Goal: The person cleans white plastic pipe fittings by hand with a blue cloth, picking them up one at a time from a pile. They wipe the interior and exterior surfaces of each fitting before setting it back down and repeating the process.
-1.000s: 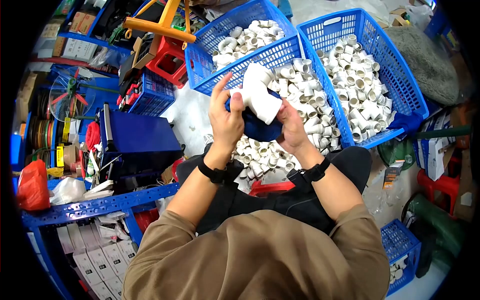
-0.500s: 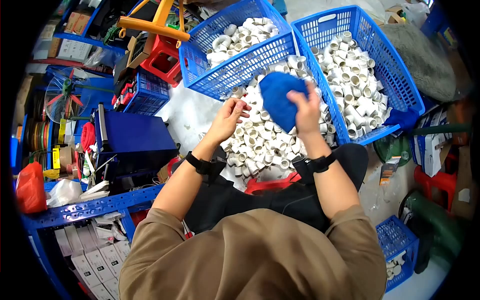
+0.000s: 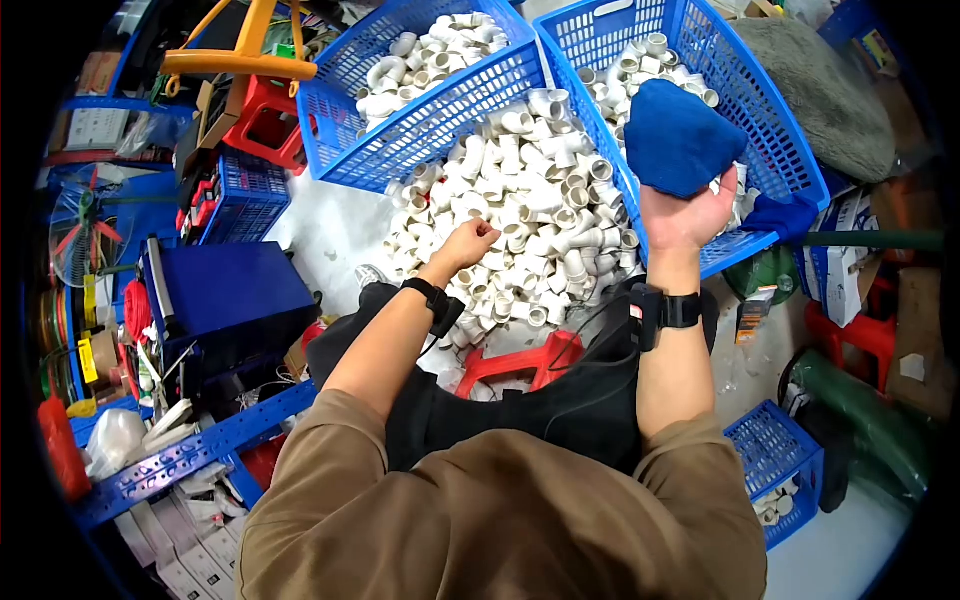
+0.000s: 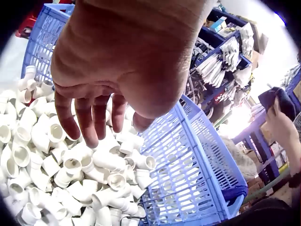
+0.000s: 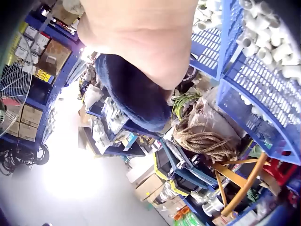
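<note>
My right hand (image 3: pixel 690 215) is raised at the near part of the right-hand blue crate, palm turned up. It holds a dark blue cloth (image 3: pixel 682 135), which covers most of the fingers. In the right wrist view the cloth (image 5: pixel 134 92) bulges out beyond the palm. Over the loose pile of white pipe fittings (image 3: pixel 540 200) hangs my left hand (image 3: pixel 467 244), with nothing in its grasp. The left wrist view shows its loosely bent fingers (image 4: pixel 84 117) pointing down at the elbow-shaped and branched fittings (image 4: pixel 70 165).
Two blue crates, one at the back left (image 3: pixel 430 120) and one at the right (image 3: pixel 780 130), hold more white fittings. A red stool (image 3: pixel 525 362) stands between the knees. Left are a dark blue box (image 3: pixel 230 300) and an orange metal frame (image 3: pixel 245 62).
A white branched fitting, earlier between both hands, is out of sight. My right hand has carried the cloth rightward over the right-hand crate. My left hand has come down toward the pile.
</note>
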`<control>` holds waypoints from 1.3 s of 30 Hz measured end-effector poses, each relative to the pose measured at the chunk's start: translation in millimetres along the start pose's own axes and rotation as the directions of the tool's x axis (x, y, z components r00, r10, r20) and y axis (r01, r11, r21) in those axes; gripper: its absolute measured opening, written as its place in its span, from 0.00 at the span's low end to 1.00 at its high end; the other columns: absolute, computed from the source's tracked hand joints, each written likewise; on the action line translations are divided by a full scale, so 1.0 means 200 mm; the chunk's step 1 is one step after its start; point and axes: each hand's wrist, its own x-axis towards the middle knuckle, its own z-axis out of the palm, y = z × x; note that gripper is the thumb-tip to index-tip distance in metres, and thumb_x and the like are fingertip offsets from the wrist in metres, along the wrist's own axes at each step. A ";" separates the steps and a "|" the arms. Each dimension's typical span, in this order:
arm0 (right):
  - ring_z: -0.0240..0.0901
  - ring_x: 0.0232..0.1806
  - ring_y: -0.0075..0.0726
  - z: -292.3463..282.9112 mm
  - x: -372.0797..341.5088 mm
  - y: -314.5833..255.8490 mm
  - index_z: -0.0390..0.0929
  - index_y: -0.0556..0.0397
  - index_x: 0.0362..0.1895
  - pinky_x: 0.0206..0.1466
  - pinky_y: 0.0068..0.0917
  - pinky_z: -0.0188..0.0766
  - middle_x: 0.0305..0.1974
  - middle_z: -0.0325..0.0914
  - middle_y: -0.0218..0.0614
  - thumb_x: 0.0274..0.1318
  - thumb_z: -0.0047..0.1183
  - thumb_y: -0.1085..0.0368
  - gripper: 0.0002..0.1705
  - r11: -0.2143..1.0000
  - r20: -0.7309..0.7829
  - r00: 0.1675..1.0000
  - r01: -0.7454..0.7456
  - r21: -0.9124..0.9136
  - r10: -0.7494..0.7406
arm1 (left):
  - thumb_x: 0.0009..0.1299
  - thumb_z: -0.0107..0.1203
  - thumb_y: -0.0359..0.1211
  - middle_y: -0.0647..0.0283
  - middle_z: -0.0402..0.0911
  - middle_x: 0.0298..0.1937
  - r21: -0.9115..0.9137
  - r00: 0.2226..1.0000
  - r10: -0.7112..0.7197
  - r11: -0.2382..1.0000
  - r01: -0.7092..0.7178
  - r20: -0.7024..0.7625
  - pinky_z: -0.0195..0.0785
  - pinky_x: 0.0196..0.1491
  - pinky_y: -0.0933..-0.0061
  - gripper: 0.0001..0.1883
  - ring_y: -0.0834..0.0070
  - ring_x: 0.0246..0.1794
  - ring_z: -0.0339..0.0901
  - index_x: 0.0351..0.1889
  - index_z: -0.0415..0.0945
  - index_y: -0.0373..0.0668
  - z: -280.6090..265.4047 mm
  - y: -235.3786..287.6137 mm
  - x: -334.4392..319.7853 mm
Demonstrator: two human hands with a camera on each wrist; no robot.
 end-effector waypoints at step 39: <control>0.73 0.54 0.39 -0.12 0.06 0.17 0.74 0.56 0.53 0.58 0.30 0.71 0.57 0.71 0.35 0.50 0.57 0.77 0.22 0.099 -0.028 0.981 -0.009 -0.995 -0.192 | 0.70 0.64 0.38 0.67 0.83 0.43 -0.828 0.991 0.054 0.545 -0.134 -0.125 0.70 0.43 0.79 0.21 0.83 0.37 0.78 0.57 0.75 0.39 -0.03 0.50 0.16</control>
